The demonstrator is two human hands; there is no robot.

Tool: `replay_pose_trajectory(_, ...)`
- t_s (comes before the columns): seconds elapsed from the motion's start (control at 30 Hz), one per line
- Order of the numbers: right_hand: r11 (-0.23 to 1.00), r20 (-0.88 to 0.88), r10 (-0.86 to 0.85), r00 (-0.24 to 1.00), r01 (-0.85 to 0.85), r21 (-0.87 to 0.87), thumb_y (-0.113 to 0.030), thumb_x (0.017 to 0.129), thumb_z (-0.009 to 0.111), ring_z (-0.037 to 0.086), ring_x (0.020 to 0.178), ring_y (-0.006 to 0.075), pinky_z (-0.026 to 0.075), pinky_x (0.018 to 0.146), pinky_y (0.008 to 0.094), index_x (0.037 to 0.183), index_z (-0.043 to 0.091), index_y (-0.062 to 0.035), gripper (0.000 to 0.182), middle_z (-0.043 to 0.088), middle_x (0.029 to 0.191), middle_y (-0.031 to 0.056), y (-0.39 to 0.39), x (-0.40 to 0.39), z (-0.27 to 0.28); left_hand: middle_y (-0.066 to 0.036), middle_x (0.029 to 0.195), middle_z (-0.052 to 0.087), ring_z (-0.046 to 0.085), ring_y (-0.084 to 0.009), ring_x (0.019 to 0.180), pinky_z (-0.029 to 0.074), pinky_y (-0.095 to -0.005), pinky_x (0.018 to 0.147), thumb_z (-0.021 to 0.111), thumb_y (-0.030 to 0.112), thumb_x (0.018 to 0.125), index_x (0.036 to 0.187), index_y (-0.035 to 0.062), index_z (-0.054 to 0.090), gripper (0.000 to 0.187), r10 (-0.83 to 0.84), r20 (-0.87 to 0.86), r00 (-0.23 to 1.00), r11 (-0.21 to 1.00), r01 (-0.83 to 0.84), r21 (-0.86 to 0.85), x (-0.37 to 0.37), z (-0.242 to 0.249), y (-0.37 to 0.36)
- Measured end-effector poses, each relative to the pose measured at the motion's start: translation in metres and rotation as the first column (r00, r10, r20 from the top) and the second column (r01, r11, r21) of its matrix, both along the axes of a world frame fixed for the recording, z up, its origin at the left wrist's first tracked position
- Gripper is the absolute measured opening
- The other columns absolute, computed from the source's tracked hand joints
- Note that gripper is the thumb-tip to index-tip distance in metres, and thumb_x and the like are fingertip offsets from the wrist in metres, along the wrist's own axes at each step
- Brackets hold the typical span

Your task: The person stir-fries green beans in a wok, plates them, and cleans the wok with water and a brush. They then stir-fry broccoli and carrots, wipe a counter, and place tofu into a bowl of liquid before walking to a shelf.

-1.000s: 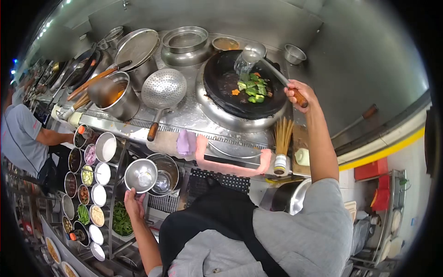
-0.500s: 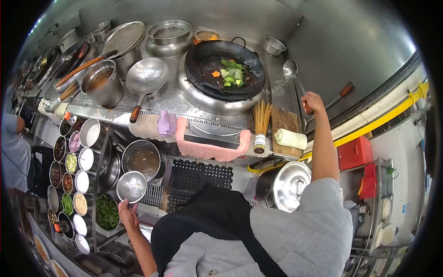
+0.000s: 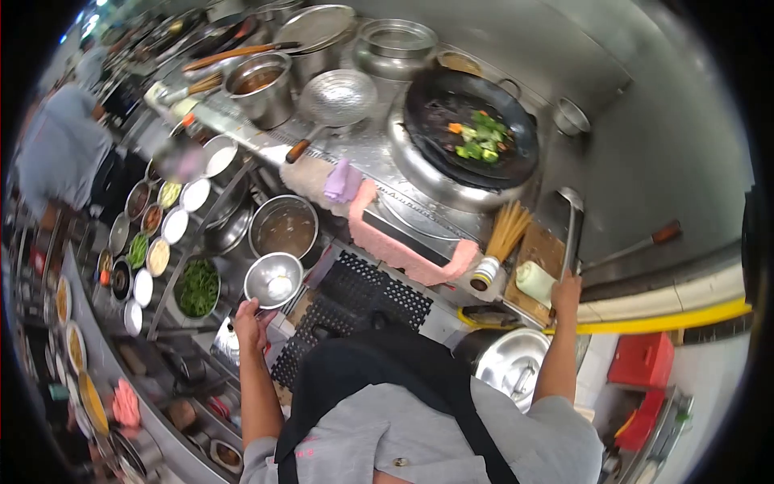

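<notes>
My left hand (image 3: 253, 323) grips a small metal bowl (image 3: 262, 292) at its near edge, above the left side of the floor mat. Inside, the bowl is shiny and shows no food I can make out. My right hand (image 3: 567, 292) is closed around the handle of a ladle (image 3: 573, 226), whose round head points away toward the steel wall. Beyond and between my hands, a black wok (image 3: 427, 137) sits on the round burner. Green vegetables (image 3: 485, 135) and orange pieces lie in it. A rolled pale cloth (image 3: 534, 282) is right beside my right hand.
A bamboo brush (image 3: 506, 234) stands near the wooden board. A perforated strainer (image 3: 339, 98) rests left of the wok. Several ingredient containers (image 3: 174, 225) line the left, with a pot of liquid (image 3: 284, 230) closer in. A lidded pot (image 3: 516, 363) stands below my right arm.
My right hand has come down toward my body with the ladle, ending beside the rolled cloth. My left hand still holds the bowl. The view has turned left.
</notes>
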State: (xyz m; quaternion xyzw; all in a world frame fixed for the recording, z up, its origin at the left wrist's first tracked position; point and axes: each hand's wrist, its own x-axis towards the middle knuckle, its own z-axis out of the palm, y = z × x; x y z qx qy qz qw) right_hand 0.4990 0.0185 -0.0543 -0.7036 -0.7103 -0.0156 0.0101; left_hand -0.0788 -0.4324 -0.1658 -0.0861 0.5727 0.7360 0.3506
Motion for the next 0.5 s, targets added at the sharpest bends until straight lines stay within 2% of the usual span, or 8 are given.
replay_pose_trajectory(0.1, 0.903, -0.082, 0.355, 0.931, -0.319, 0.287, -0.011, 0.086, 0.059, 0.057, 0.111, 0.0386, 0.044, 0.098, 0.0448, 0.13, 0.057, -0.0011, 0.045, 0.06, 0.115, 0.0254, 0.027, -0.024, 0.012, -0.012, 0.101, 0.065, 0.068, -0.0274, 0.09, 0.06, -0.0432, 0.079, 0.053, 0.017, 0.093, 0.112, 0.0033, 0.055, 0.023, 0.04, -0.006, 0.999, 0.997, -0.04, -0.066, 0.038, 0.029, -0.004)
replay_pose_trajectory(0.13, 0.873, -0.197, 0.441, 0.875, -0.367, 0.321, -0.012, 0.087, 0.059, 0.059, 0.108, 0.037, 0.046, 0.095, 0.0425, 0.13, 0.057, -0.002, 0.044, 0.062, 0.115, 0.0238, 0.032, -0.058, 0.018, -0.012, 0.101, 0.065, 0.068, -0.0269, 0.089, 0.06, -0.0419, 0.077, 0.054, 0.017, 0.092, 0.11, 0.0027, 0.056, 0.023, 0.082, -0.059, 0.995, 0.997, -0.082, 0.01, 0.049, 0.023, -0.012)
replay_pose_trajectory(0.17, 0.838, -0.303, 0.522, 0.798, -0.414, 0.354, -0.013, 0.089, 0.059, 0.06, 0.105, 0.0354, 0.047, 0.093, 0.0403, 0.13, 0.058, -0.0029, 0.042, 0.063, 0.115, 0.0223, 0.037, -0.091, 0.025, -0.009, 0.1, 0.061, 0.066, -0.0248, 0.09, 0.059, -0.041, 0.072, 0.057, 0.019, 0.091, 0.108, 0.0066, 0.055, 0.021, 0.115, -0.035, 0.993, 0.991, -0.117, -0.068, 0.066, 0.054, -0.015)
replay_pose_trajectory(0.2, 0.782, -0.395, 0.614, 0.683, -0.46, 0.421, -0.014, 0.093, 0.059, 0.064, 0.093, 0.0267, 0.051, 0.082, 0.0341, 0.133, 0.057, -0.0048, 0.041, 0.066, 0.107, 0.0153, 0.044, -0.119, 0.014, -0.008, 0.098, 0.061, 0.066, -0.0211, 0.085, 0.06, -0.0393, 0.069, 0.059, 0.019, 0.092, 0.106, 0.0059, 0.056, 0.02, 0.117, -0.09, 0.989, 0.985, -0.127, -0.114, 0.073, 0.047, -0.029)
replay_pose_trajectory(0.27, 0.807, -0.803, 0.445, 0.397, -0.567, 0.167, -0.015, 0.097, 0.056, 0.061, 0.081, 0.0157, 0.051, 0.07, 0.028, 0.134, 0.056, -0.0054, 0.039, 0.064, 0.097, 0.0074, 0.04, -0.193, 0.004, -0.008, 0.096, 0.063, 0.066, -0.0219, 0.083, 0.061, -0.0373, 0.07, 0.057, 0.02, 0.093, 0.105, 0.0022, 0.057, 0.022, 0.313, -0.09, 0.945, 0.944, -0.321, -0.083, 0.092, 0.051, -0.056)
replay_pose_trajectory(0.33, 0.707, -0.773, 0.51, 0.377, -0.695, 0.127, -0.016, 0.1, 0.054, 0.055, 0.072, 0.008, 0.046, 0.061, 0.0223, 0.134, 0.057, -0.0054, 0.036, 0.061, 0.092, 0.0022, 0.015, -0.263, -0.011, -0.006, 0.088, 0.062, 0.064, -0.0193, 0.076, 0.061, -0.037, 0.067, 0.057, 0.019, 0.094, 0.098, 0.004, 0.057, 0.016, 0.449, -0.124, 0.885, 0.887, -0.458, -0.059, 0.11, 0.054, -0.097)
replay_pose_trajectory(0.43, 0.446, -0.799, 0.568, 0.198, -0.89, 0.096, -0.014, 0.098, 0.055, 0.054, 0.068, 0.0077, 0.045, 0.058, 0.0226, 0.134, 0.057, -0.006, 0.036, 0.061, 0.087, 0.002, -0.011, -0.332, -0.045, -0.006, 0.083, 0.06, 0.063, -0.0175, 0.072, 0.061, -0.0373, 0.065, 0.058, 0.019, 0.094, 0.09, 0.0062, 0.054, 0.014, 0.674, -0.191, 0.714, 0.729, -0.684, 0.015, 0.139, 0.075, -0.154)
replay_pose_trajectory(0.5, 0.348, -0.819, 0.538, 0.2, -0.937, -0.001, -0.01, 0.097, 0.054, 0.053, 0.064, 0.007, 0.044, 0.052, 0.0222, 0.133, 0.058, -0.0052, 0.037, 0.061, 0.086, 0.003, -0.055, -0.366, -0.042, -0.009, 0.088, 0.062, 0.065, -0.0205, 0.075, 0.061, -0.0383, 0.067, 0.055, 0.019, 0.095, 0.095, 0.0038, 0.055, 0.015, 0.789, -0.26, 0.557, 0.588, -0.807, 0.054, 0.16, 0.088, -0.2)
